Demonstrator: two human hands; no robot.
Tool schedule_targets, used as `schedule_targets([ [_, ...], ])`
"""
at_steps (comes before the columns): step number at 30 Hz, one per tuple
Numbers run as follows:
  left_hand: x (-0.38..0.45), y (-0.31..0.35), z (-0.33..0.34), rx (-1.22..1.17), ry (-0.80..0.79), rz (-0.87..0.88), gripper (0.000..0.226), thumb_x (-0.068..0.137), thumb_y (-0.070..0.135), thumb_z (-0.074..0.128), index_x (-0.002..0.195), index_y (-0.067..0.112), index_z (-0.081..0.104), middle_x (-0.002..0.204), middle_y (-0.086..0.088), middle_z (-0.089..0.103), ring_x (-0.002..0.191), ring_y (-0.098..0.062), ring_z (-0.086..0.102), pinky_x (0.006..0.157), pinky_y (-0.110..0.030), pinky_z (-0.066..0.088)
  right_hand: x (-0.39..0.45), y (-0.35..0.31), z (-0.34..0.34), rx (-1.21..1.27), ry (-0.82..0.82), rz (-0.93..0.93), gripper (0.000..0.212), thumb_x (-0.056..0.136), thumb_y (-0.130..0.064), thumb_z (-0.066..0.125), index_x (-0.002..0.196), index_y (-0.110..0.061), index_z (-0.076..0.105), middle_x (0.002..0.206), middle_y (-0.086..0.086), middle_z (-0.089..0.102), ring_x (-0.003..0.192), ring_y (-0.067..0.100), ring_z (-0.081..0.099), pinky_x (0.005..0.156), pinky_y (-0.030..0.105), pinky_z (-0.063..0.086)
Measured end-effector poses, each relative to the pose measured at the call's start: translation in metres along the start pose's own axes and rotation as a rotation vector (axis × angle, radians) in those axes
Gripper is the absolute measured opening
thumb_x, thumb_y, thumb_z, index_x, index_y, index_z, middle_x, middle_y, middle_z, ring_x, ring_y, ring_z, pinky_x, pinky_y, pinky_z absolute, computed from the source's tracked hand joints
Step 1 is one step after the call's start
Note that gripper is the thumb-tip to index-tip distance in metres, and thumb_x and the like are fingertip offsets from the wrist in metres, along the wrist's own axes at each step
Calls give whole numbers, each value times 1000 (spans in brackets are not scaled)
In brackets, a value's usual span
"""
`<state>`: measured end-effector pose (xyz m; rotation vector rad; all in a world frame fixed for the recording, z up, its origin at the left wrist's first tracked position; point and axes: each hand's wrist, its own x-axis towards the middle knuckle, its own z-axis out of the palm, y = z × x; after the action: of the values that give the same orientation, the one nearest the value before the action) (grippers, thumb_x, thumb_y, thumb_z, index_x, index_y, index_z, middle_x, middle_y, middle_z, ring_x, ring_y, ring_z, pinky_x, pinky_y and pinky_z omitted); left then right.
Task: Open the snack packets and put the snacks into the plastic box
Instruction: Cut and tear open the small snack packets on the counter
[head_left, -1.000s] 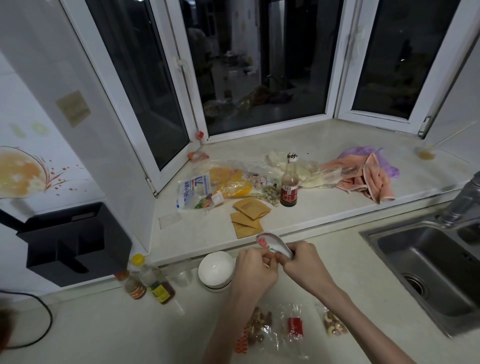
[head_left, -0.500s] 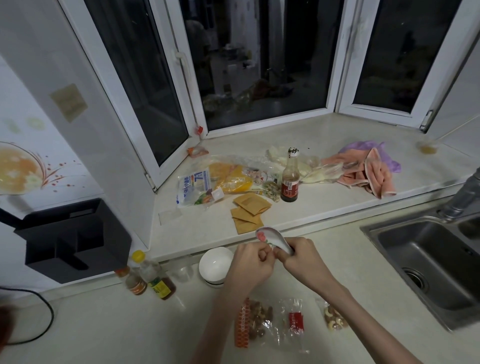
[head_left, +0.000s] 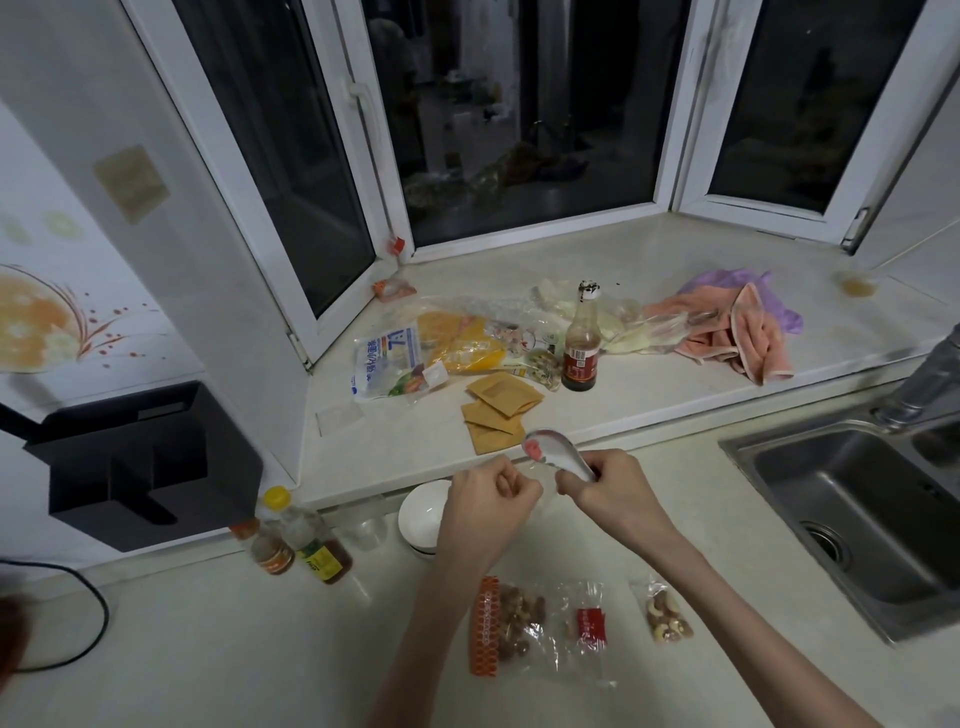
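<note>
My left hand (head_left: 488, 493) is closed, its fingertips pinching a thin clear snack wrapper (head_left: 543, 470) that stretches across to my right hand (head_left: 608, 491). My right hand grips a white spoon (head_left: 556, 449) with a red mark on its bowl, and its thumb and forefinger pinch the wrapper's other end. Below my forearms three packets lie on the counter: a nut packet (head_left: 506, 626) with an orange strip, a clear packet (head_left: 589, 626) with a red label, and a small cashew packet (head_left: 667, 613). I cannot make out a plastic box.
A white bowl (head_left: 421, 514) stands just left of my left hand, beside a small clear cup (head_left: 370, 527) and two sauce bottles (head_left: 298, 540). The steel sink (head_left: 857, 509) is at the right. The windowsill holds a dark bottle (head_left: 581, 345), brown sachets (head_left: 501, 410), food bags and a pink cloth (head_left: 743, 332).
My hands were pressed together at the spoon; now they have drawn apart sideways, stretching the clear wrapper between them. The packets on the counter have not moved.
</note>
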<state>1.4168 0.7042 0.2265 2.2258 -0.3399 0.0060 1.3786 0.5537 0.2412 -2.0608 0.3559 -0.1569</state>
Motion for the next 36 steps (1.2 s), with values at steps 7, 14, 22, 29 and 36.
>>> schedule_targets([
  [7,-6,-1,9,-68,-132,-49,30,75,40,56,102,43,41,93,18,58,82,-2,54,65,-28,43,-4,0,1,-29,-54,25,31,75,-12,61,44,-18,56,33,-10,38,31,6,32,34,12,21],
  [14,-13,-15,0,-256,-281,13,44,74,24,51,96,62,56,103,31,63,100,10,56,83,-12,43,-14,11,1,-52,-61,121,22,72,-14,65,60,4,62,33,-8,34,31,7,28,35,16,22],
  [22,-38,-42,15,-194,-449,25,74,55,62,80,116,65,36,124,23,52,121,-3,48,102,-34,44,-26,14,18,-59,-53,193,26,77,-20,67,64,2,67,38,-9,33,31,6,27,36,16,21],
  [29,-47,-68,29,-288,-252,-34,52,61,57,77,105,46,54,104,22,63,107,-6,59,91,-39,52,-40,12,42,-78,-79,233,26,78,-26,68,61,-5,67,46,-3,44,35,5,35,37,16,25],
  [36,-49,-99,46,-235,-319,-63,46,61,67,69,100,51,52,89,25,68,83,1,66,78,-36,57,-56,27,60,-127,-68,290,37,79,-26,64,47,-13,53,35,-7,41,32,7,34,36,14,25],
])
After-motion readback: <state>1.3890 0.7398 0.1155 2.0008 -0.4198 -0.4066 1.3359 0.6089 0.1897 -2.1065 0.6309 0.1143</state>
